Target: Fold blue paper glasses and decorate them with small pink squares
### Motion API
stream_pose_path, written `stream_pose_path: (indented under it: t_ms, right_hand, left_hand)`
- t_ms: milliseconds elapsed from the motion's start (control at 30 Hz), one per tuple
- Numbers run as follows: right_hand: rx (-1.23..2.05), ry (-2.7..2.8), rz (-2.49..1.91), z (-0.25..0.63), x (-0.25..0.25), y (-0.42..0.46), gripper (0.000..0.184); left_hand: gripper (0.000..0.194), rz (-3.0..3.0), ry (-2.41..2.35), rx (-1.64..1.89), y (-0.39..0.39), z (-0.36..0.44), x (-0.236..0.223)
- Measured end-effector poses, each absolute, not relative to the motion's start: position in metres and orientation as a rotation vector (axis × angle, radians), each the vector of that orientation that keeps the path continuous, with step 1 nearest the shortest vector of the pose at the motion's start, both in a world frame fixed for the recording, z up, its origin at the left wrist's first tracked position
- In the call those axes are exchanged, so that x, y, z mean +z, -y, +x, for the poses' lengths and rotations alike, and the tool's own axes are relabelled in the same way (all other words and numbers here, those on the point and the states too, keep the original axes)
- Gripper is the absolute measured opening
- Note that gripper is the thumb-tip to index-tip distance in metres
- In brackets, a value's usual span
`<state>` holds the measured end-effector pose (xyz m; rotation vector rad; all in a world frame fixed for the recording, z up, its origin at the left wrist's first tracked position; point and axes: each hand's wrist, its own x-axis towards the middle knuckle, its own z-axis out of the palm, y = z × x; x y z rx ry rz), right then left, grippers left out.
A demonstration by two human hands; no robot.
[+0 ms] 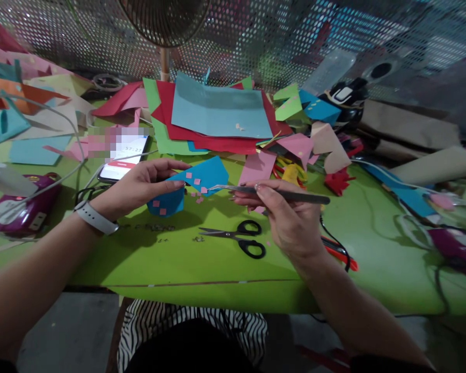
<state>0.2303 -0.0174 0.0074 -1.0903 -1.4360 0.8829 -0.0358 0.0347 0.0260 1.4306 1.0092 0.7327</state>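
Observation:
My left hand point(149, 182) pinches a folded piece of blue paper point(213, 170) between thumb and fingers, above the green tabletop. Several small pink paper squares point(197, 182) lie on its faces. In my right hand point(285, 215) is a pair of tweezers point(291, 196), held like a pen, with its tips at a pink square near the blue paper's lower edge. Whether the tips grip that square, I cannot tell. Loose pink bits lie on the table just below the paper. Black-handled scissors point(233, 235) rest nearer to me, blades pointing left.
Behind my hands is a stack of coloured sheets point(219, 111). A lit phone point(126, 155) lies to the left, with a cable nearby. Purple power strips point(23, 204) stand at both sides. Paper scraps and a red-handled tool point(339, 254) are on the right; a fan point(165, 20) stands at the back.

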Motion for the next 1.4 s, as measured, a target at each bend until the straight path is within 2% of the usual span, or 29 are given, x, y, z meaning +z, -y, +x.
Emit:
stream_pose_path:
  t_ms: [333, 1400]
  right_hand:
    - [0.991, 1.293, -1.048, 0.226, 0.006, 0.016, 0.011]
    - [1.044, 1.116, -1.159, 0.218, 0.014, 0.013, 0.015]
  left_hand:
    - [0.041, 1.378, -0.988, 0.754, -0.033, -0.033, 0.026]
    - [0.042, 1.391, -0.967, 0.771, -0.034, -0.034, 0.019]
